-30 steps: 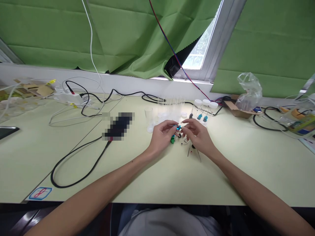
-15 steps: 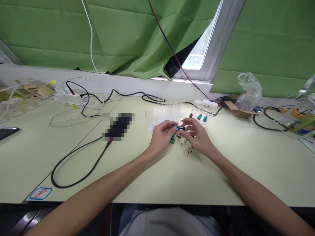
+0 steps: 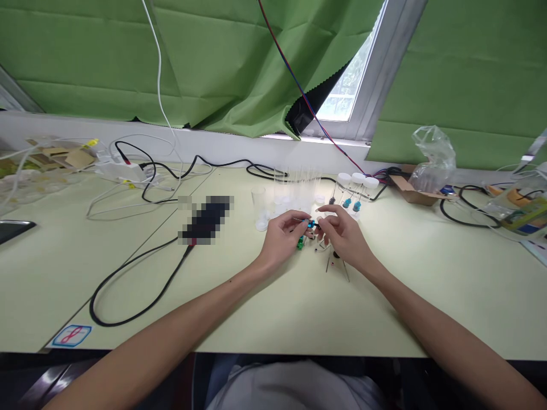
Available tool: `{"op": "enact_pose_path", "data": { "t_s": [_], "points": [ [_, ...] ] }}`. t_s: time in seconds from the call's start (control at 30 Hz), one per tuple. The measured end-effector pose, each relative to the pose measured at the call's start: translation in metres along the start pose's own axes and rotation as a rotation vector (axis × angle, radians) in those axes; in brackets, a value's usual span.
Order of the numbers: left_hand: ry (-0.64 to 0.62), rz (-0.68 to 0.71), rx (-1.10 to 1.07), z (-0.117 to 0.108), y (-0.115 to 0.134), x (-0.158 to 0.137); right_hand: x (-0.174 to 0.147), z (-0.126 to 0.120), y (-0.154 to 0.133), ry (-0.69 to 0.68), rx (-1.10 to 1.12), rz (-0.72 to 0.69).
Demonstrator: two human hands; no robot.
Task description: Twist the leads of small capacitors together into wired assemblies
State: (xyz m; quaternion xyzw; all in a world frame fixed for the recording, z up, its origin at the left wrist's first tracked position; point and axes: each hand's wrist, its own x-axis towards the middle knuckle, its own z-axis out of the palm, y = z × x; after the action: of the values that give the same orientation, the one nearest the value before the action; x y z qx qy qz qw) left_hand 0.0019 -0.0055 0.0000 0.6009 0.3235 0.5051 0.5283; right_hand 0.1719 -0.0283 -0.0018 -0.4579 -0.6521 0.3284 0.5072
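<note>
My left hand (image 3: 282, 234) pinches the blue end of a small blue and black part (image 3: 311, 224) between thumb and fingertips. On the right side of that part, the fingers of my right hand (image 3: 344, 232) close on its black end. A green piece (image 3: 300, 244) shows just below my left fingertips. Under my right hand lie thin metal rods (image 3: 346, 270) and other small pieces, partly hidden by the fingers. Behind my hands stand clear plastic tubes (image 3: 299, 185), and to their right lie capped tubes (image 3: 357, 181) holding blue-topped pieces (image 3: 356, 206).
A blurred-out dark device (image 3: 207, 219) with a black cable (image 3: 96, 296) lies on the left of the table (image 3: 273, 319). Farther back left is a white power strip (image 3: 123, 171). An open cardboard box (image 3: 412, 191) with a plastic bag (image 3: 431, 159) stands at the back right.
My right thumb and fingers have moved slightly in and closed on the black end, covering more of it. My left hand has barely moved.
</note>
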Motion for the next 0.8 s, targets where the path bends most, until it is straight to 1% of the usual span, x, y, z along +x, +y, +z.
{"op": "enact_pose_path", "data": {
  "t_s": [0.17, 0.37, 0.53, 0.67, 0.8],
  "points": [
    [-0.008, 0.008, 0.011, 0.0003, 0.0003, -0.0004, -0.0002, -0.0003, 0.0006, 0.013, -0.023, 0.042],
    [0.006, 0.020, -0.005, 0.0000, 0.0007, 0.0000, 0.0012, -0.0015, 0.0027, 0.038, -0.021, -0.016],
    [0.018, 0.020, -0.018, -0.0003, 0.0013, 0.0002, 0.0000, -0.0015, 0.0020, 0.008, -0.024, -0.065],
    [0.013, 0.016, -0.013, 0.0001, 0.0015, -0.0004, 0.0000, -0.0008, 0.0012, 0.026, 0.002, -0.067],
    [0.004, 0.020, -0.003, 0.0009, 0.0019, -0.0010, 0.0003, -0.0002, 0.0009, 0.017, 0.022, -0.039]
  ]
}}
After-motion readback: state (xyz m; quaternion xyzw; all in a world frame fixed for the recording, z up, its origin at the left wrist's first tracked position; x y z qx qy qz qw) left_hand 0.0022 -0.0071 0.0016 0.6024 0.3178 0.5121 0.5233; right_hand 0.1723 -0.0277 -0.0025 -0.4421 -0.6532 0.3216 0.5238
